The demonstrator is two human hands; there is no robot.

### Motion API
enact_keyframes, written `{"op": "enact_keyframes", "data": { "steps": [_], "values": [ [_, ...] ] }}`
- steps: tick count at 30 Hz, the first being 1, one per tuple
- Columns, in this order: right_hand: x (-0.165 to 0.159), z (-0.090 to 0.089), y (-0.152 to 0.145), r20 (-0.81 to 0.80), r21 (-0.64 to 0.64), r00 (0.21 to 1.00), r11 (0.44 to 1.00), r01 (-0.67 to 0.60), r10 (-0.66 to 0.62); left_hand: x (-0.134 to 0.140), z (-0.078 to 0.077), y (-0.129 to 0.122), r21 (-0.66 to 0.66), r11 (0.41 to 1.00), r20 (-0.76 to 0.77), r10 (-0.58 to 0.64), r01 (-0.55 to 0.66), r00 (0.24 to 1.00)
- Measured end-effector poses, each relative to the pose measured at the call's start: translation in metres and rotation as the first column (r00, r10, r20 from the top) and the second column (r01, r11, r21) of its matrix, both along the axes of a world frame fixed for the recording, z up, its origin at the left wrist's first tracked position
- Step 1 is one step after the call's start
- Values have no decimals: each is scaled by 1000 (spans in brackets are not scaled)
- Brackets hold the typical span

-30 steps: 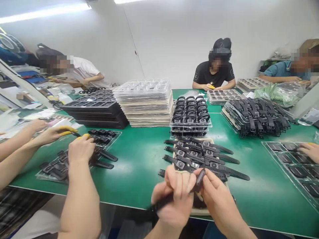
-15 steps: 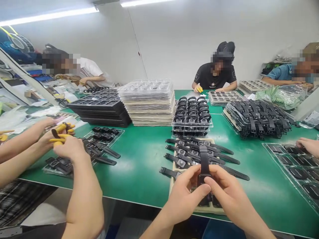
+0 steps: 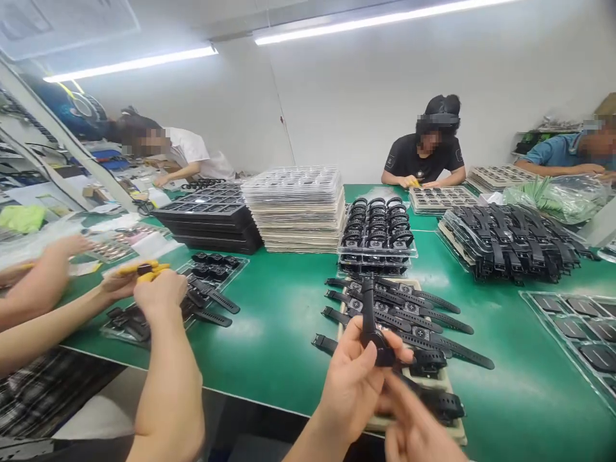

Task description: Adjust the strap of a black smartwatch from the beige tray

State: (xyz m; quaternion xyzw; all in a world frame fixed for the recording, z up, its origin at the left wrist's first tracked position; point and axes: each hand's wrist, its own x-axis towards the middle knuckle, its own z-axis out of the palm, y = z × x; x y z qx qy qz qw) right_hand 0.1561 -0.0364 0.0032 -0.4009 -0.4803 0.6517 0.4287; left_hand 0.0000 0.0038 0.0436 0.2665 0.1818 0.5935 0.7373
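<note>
My left hand (image 3: 356,378) grips a black watch (image 3: 373,330) by its body, low over the table's near edge, with one strap standing upright. My right hand (image 3: 414,427) sits just below and right of it, fingers curled close to the lower strap; whether it grips the strap is unclear. Right behind both hands lies a beige tray (image 3: 455,436) with several black strapped watches (image 3: 409,314) laid across it in rows.
On the green table (image 3: 279,321) stand clear trays of looped watches (image 3: 378,228), a stack of empty clear trays (image 3: 296,205), black trays (image 3: 212,218) and a heap of watches (image 3: 510,237). A co-worker's hands (image 3: 149,285) work at a tray on the left. Other people sit across.
The camera tilted up. My right hand dropped away below the watch, leaving it mainly in my left hand, and the watch shifted slightly left with its strap still upright.
</note>
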Motion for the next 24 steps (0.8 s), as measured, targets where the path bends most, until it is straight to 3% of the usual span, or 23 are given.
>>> {"op": "enact_keyframes", "data": {
  "steps": [4, 6, 10, 16, 20, 24],
  "values": [
    [-8, -1, 14, -287, -158, 938, 975, 156, -197, 10, -13, -11, -17, 994, -48, -104, 103, 993],
    [-9, 1, 21, -346, -201, 894, 953, 228, -287, 11, -18, -13, -31, 991, -132, -133, 130, 982],
    [-6, 1, 32, -149, -69, 943, 954, 291, -298, 5, -20, -7, -17, 991, -340, -133, 135, 931],
    [11, 12, 42, 84, 133, 972, 969, 208, -221, 0, -18, -1, -33, 996, -616, -82, 78, 783],
    [16, 24, 26, 382, 226, 920, 974, 5, -93, -9, -24, -15, 129, 982, -762, 8, 139, 648],
    [16, 14, -3, 497, 176, 866, 970, -170, 61, -28, -36, -36, 266, 921, -763, 20, 286, 646]
  ]
}}
